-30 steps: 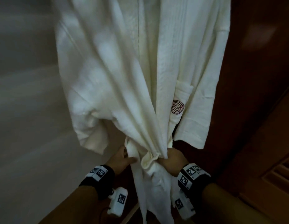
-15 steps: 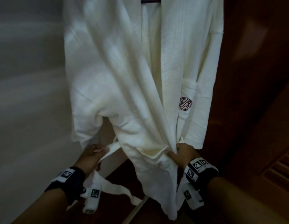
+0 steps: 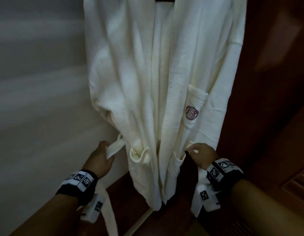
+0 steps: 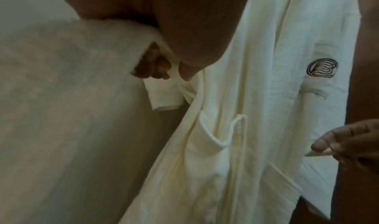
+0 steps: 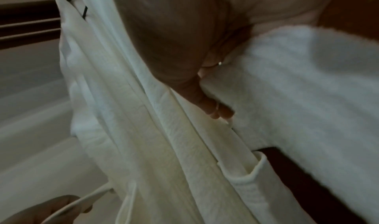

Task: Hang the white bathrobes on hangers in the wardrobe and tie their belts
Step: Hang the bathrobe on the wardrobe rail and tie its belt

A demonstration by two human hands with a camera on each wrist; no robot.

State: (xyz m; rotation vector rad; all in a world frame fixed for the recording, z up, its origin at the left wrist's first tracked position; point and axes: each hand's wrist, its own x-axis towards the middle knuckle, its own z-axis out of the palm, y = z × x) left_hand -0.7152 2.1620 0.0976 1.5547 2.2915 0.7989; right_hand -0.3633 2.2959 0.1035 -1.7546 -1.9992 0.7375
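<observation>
Bathrobe (image 3: pixel 134 68): matt white cloth, soft, faintly ribbed weave, with stitched dark-red emblem (image 3: pixel 191 112). Belt (image 3: pixel 114 147): same matt cloth. Right wardrobe panel (image 3: pixel 273 48): dark reddish wood, slight sheen. Left wall (image 3: pixel 37 82): pale, smooth, matt.

Black wristbands (image 3: pixel 76 186), white coded markers, bare forearms, ring.

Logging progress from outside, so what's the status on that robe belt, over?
Left hand grips one belt end. Right hand grips the other end at the bathrobe edge. Robe on hanger, belt untied, front hanging open. Nothing in the way.
</observation>
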